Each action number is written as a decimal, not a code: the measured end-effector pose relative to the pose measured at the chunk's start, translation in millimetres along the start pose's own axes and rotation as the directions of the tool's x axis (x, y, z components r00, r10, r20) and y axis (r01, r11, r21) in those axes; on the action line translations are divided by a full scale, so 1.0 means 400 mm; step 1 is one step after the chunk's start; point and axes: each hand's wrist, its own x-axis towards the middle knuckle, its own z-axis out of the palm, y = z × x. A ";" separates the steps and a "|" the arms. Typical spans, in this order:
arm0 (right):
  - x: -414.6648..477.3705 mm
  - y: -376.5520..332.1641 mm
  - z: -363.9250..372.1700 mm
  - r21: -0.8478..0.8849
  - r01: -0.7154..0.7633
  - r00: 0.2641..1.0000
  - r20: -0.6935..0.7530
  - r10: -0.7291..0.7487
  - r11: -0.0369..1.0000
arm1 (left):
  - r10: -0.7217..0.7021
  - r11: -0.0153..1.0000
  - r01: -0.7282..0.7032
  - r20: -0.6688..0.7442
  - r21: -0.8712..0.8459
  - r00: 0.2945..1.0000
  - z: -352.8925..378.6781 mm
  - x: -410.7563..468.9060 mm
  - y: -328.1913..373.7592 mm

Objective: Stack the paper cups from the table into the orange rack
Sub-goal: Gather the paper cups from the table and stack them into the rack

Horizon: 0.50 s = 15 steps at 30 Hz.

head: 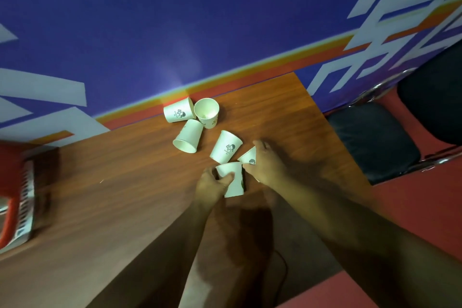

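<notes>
Several white paper cups lie scattered on the wooden table (105,182). My left hand (212,186) grips one cup (233,181) near the table's middle. My right hand (268,161) holds a second cup (248,157) just to its right, partly hidden under the fingers. A tipped cup (225,149) lies just beyond both hands. Further back are a cup on its side (178,112), an upright open cup (207,111) and another tipped cup (188,139). The orange rack (15,197) stands at the far left table edge, blurred and cut off by the frame.
A blue wall with white and orange markings (175,32) runs along the table's far edge. A black padded chair (375,137) stands to the right of the table on red floor. A thin dark cable (281,272) lies below the near edge.
</notes>
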 end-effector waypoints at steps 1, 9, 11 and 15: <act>-0.018 -0.017 -0.004 0.032 -0.008 1.000 -0.024 0.009 0.999 | 0.030 0.996 -0.028 0.026 -0.087 0.999 -0.020 -0.019 0.001; -0.156 -0.258 -0.004 0.207 0.168 0.983 -0.111 -0.147 0.964 | 0.126 0.861 -0.113 -0.007 -0.495 0.992 -0.292 -0.158 -0.041; -0.191 -0.352 0.021 0.223 0.230 0.971 -0.121 -0.207 0.947 | 0.161 0.834 -0.166 -0.056 -0.526 0.985 -0.383 -0.189 -0.059; -0.263 -0.549 0.090 0.217 0.336 0.942 -0.063 -0.330 0.917 | 0.218 0.808 -0.280 -0.178 -0.519 0.960 -0.595 -0.255 -0.118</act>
